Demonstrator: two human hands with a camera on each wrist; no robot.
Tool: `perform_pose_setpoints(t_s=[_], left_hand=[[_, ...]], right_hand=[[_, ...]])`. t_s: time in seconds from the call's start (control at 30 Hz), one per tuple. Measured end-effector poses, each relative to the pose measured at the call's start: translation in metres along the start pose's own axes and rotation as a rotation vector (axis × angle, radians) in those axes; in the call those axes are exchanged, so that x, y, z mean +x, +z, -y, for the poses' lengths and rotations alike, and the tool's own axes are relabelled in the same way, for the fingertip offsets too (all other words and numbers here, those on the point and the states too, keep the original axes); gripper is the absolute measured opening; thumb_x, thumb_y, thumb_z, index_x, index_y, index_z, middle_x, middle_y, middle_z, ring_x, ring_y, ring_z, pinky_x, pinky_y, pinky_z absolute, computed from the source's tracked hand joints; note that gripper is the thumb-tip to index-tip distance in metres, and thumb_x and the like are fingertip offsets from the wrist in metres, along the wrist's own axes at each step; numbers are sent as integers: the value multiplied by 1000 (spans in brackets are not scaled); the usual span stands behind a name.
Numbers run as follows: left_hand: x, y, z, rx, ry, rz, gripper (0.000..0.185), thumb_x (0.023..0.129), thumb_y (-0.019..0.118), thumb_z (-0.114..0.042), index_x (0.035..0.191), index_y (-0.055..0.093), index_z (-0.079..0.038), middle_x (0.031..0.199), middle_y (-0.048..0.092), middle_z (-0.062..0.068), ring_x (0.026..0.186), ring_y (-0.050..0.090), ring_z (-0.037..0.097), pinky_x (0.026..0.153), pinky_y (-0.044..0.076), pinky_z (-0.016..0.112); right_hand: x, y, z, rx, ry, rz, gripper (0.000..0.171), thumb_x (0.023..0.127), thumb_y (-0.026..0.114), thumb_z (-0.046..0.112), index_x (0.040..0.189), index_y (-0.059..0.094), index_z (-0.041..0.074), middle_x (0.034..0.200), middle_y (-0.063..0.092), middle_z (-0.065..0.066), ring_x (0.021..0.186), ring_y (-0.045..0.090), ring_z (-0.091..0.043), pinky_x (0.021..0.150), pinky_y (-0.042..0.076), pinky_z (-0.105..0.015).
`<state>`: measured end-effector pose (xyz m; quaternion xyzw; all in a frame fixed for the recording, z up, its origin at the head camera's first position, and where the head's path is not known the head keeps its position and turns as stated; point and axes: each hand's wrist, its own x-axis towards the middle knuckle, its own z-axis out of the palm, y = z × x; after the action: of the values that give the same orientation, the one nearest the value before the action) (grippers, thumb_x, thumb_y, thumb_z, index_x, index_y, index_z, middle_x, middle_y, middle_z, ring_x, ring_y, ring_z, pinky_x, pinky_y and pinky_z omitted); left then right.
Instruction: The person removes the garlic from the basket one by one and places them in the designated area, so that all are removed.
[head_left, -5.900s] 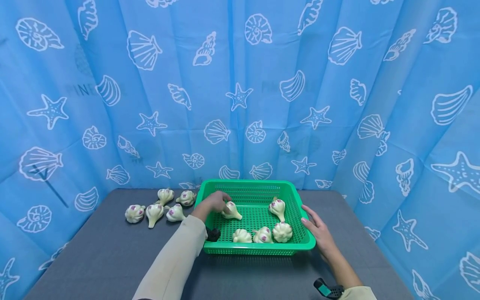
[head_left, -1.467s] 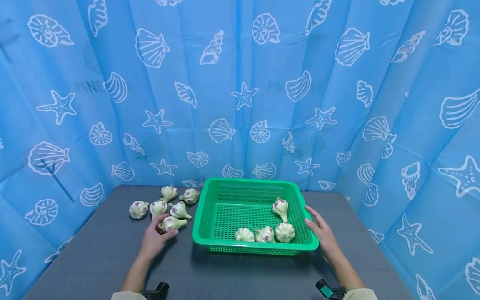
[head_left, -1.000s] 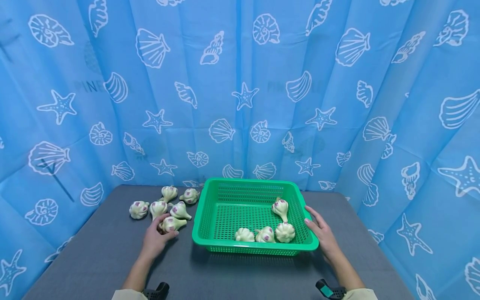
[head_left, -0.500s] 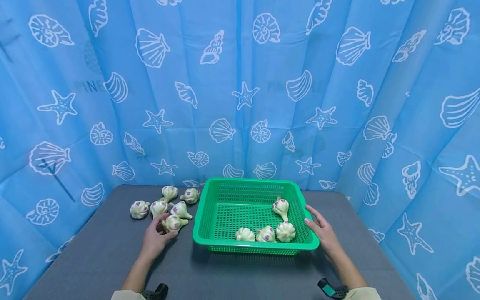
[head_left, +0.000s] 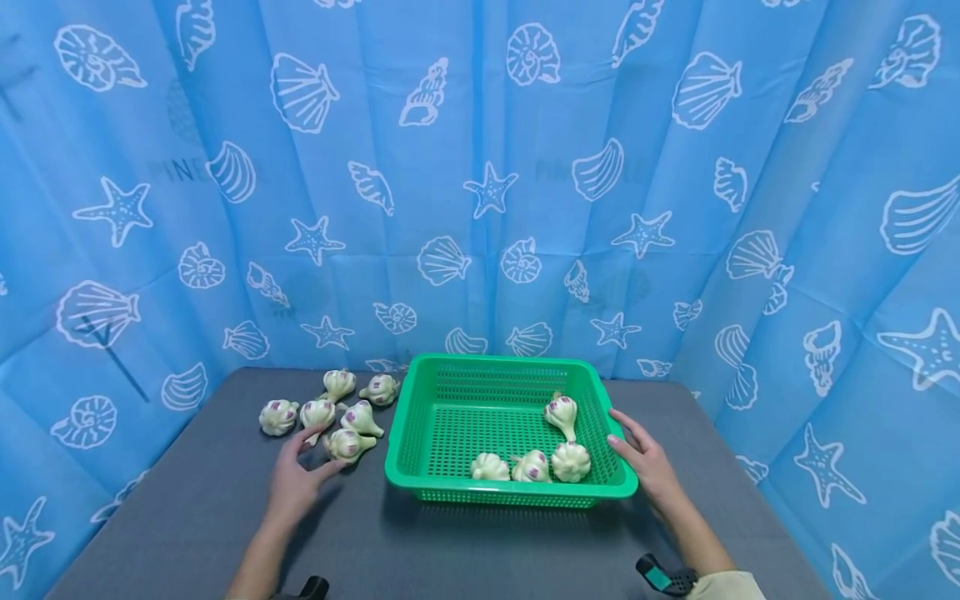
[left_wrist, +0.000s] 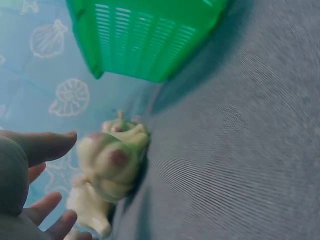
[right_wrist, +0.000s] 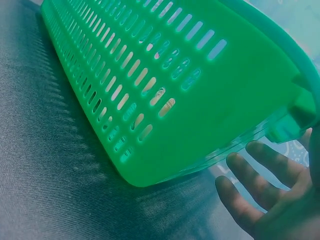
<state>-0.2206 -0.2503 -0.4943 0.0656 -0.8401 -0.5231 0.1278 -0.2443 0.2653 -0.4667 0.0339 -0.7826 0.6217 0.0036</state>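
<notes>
My left hand [head_left: 294, 482] has its fingers spread just behind a garlic bulb [head_left: 348, 446] that lies on the grey table. In the left wrist view a gap shows between the thumb [left_wrist: 50, 146] and that garlic bulb [left_wrist: 110, 162]. Several more garlic bulbs lie close by, one of them [head_left: 361, 418] right beside it. At the right end of the green plastic basket [head_left: 517, 490], my right hand [head_left: 651, 473] touches the rim, its fingers [right_wrist: 255, 182] extended below the edge. Inside the basket are several garlic bulbs, among them one near the right wall [head_left: 561, 415].
The basket stands mid-table, close to the blue shell-print curtain [head_left: 480, 208] at the back. The left-hand garlic group includes an outermost bulb [head_left: 278, 417] and one by the basket's left wall [head_left: 380, 390]. Grey cloth [head_left: 480, 554] covers the table.
A garlic bulb held by my left hand inside the basket now lies with the group on the left. The left hand has let go and drawn back slightly. The right hand stays at the rim.
</notes>
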Motion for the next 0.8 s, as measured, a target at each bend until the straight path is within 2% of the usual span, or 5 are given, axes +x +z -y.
perform_pose_setpoints(t_s=[0.17,0.27,0.47,0.63,0.8], left_hand=[[-1,-4,-13,-5,67,-60,61,84,74,-3,138,47,-4,141,39,24,130,34,42,100,32,57],[1,-5,-22,-12,104,-61,58,85,74,-5,137,49,-4,141,41,22,130,35,41,101,33,55],[5,-8,-43,-28,120,0,53,90,71,-16,138,49,-8,146,41,15,135,33,36,106,30,56],[7,-8,-63,-27,163,33,52,91,71,-25,137,51,-9,143,44,13,131,40,37,103,35,56],[7,-4,-87,-50,247,167,45,94,67,-27,134,54,-9,137,50,13,125,47,34,99,42,54]], right_hand=[[1,-1,0,-15,9,1,60,103,52,29,154,26,10,155,26,-24,137,32,-37,85,47,-20],[1,-1,0,-14,24,-1,61,102,52,30,154,26,11,155,26,-23,138,33,-36,86,47,-21],[1,0,1,-17,45,-1,63,102,53,33,155,25,12,155,26,-23,137,34,-37,87,48,-23],[2,-1,-2,-17,40,7,62,103,51,31,155,24,12,154,26,-24,136,35,-37,86,49,-23],[3,-2,-4,1,37,13,62,103,50,31,155,23,12,155,25,-24,135,36,-38,85,51,-25]])
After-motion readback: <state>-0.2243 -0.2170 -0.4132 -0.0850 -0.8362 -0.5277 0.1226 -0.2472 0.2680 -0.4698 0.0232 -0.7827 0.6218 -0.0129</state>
